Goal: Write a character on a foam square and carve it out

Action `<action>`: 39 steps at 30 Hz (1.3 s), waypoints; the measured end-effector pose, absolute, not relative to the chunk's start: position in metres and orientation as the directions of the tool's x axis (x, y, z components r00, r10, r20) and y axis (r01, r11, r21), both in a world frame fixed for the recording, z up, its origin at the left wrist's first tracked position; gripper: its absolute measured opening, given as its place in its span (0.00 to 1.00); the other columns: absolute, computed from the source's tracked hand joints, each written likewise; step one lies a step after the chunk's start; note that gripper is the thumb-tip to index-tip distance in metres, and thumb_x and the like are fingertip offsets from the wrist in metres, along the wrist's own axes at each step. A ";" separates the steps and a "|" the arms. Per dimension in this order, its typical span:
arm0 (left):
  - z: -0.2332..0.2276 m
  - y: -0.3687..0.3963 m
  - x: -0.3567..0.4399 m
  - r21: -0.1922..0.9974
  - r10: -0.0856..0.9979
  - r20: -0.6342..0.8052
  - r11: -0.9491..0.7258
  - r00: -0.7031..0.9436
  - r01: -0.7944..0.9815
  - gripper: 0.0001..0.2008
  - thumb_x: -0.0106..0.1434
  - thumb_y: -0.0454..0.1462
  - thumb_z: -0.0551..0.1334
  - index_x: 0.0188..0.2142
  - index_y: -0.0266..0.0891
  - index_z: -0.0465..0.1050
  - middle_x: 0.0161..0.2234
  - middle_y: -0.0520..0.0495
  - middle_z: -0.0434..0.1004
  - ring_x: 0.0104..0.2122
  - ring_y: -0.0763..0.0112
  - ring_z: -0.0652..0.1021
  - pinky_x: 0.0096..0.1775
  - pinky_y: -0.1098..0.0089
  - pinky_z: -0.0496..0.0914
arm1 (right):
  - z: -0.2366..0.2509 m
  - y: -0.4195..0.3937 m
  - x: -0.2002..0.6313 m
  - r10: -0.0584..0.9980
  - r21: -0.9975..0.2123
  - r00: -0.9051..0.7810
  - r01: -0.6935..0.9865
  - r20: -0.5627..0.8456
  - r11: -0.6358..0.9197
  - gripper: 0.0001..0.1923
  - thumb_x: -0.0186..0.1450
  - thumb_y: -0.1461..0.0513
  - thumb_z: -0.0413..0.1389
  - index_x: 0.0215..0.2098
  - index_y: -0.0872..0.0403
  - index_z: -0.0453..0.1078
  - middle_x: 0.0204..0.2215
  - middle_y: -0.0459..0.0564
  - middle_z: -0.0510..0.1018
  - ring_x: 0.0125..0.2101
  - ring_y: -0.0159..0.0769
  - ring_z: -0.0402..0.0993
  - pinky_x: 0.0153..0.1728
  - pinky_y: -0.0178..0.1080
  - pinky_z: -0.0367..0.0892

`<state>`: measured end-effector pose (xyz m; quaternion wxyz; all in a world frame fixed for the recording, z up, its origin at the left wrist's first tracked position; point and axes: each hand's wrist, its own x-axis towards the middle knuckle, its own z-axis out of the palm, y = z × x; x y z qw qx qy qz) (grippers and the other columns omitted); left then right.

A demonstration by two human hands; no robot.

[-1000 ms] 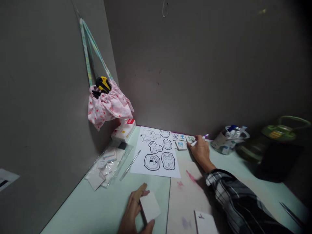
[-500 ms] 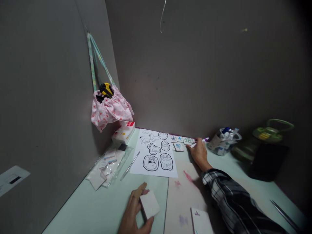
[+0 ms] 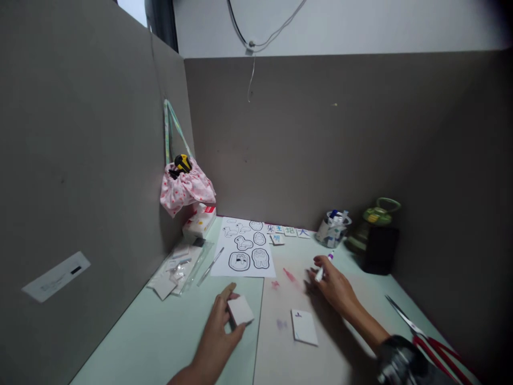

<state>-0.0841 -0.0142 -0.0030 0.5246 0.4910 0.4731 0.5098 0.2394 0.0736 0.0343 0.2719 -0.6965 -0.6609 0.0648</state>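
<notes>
Between the fingers and thumb of my left hand (image 3: 216, 331) is a stack of blank white square cards (image 3: 241, 310), kept just over the green mat. My right hand (image 3: 336, 289) grips a white marker (image 3: 319, 275) with a purple end, above the beige part of the table. Below it lies a white card (image 3: 305, 329) with a small purple mark near its top left corner. Along the back, several small cards with coloured handwritten characters form a row (image 3: 289, 231), and another such card (image 3: 277, 240) with blue writing sits just in front.
A sheet of line drawings (image 3: 243, 271) lies at the back, with a craft knife-like silver tool (image 3: 210, 266) and a plastic bag of cards (image 3: 182, 267) to its left. A pen cup (image 3: 332, 235), green bottle (image 3: 360, 233), black slab (image 3: 380, 251) and red-handled scissors (image 3: 420, 334) stand or lie on the right.
My right hand has drawn back from the card row toward me with the marker. The row's right-hand card, with a purplish-blue character, now shows. The view has tilted upward; my left hand keeps its stack.
</notes>
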 end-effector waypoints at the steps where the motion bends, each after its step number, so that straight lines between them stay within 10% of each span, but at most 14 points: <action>1: 0.000 -0.015 -0.083 0.994 0.999 -0.011 0.015 0.043 -0.104 0.38 0.50 0.35 0.67 0.61 0.44 0.58 0.51 0.43 0.67 0.52 0.56 0.76 0.56 0.59 0.68 | 0.033 0.060 0.241 0.956 -0.475 0.123 0.880 0.266 0.019 0.16 0.69 0.56 0.57 0.52 0.55 0.69 0.46 0.52 0.79 0.41 0.39 0.78 0.43 0.47 0.73; 14: 0.026 -0.027 -0.094 0.911 0.995 -0.010 0.050 0.100 -0.409 0.40 0.45 0.34 0.74 0.58 0.43 0.63 0.52 0.43 0.71 0.50 0.58 0.76 0.53 0.63 0.70 | 0.003 -0.017 0.243 0.935 -0.520 0.192 0.854 0.299 -0.009 0.19 0.65 0.53 0.52 0.52 0.53 0.66 0.47 0.57 0.80 0.46 0.46 0.78 0.46 0.46 0.70; 25: 0.020 -0.022 -0.104 0.893 0.995 0.035 0.012 0.096 -0.450 0.41 0.47 0.34 0.75 0.59 0.44 0.60 0.65 0.38 0.58 0.51 0.57 0.76 0.50 0.59 0.74 | 0.002 -0.018 0.266 0.933 -0.469 0.187 0.883 0.308 -0.022 0.18 0.63 0.56 0.54 0.49 0.54 0.70 0.44 0.56 0.81 0.44 0.46 0.77 0.44 0.46 0.69; 39: 0.020 -0.023 -0.101 0.940 0.981 0.135 -0.082 0.141 -0.331 0.46 0.46 0.34 0.74 0.63 0.49 0.56 0.59 0.42 0.63 0.49 0.61 0.74 0.48 0.61 0.73 | 0.001 -0.017 0.266 0.938 -0.470 0.173 0.883 0.300 -0.012 0.19 0.61 0.53 0.51 0.48 0.51 0.70 0.47 0.57 0.81 0.45 0.52 0.78 0.43 0.47 0.69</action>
